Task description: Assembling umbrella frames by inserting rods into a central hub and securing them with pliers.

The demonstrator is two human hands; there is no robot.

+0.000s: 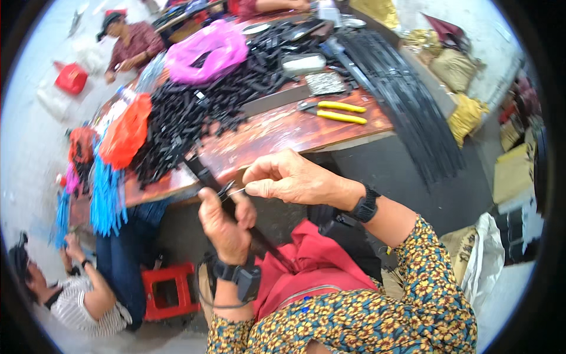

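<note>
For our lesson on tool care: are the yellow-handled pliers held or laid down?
Laid down: the pliers lie on the table, touched by neither left hand nor right hand.

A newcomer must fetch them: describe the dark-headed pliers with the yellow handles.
Find the reddish-brown wooden table. On its bare near side, between the person's right hand and the pale speckled rectangular slab, lie the dark-headed pliers. Two yellow handles, pointing right, set them apart from the long black strips.

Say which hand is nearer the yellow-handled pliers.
Right. The right hand is below and left of the yellow-handled pliers in view; the left hand is farther down and left.
</note>
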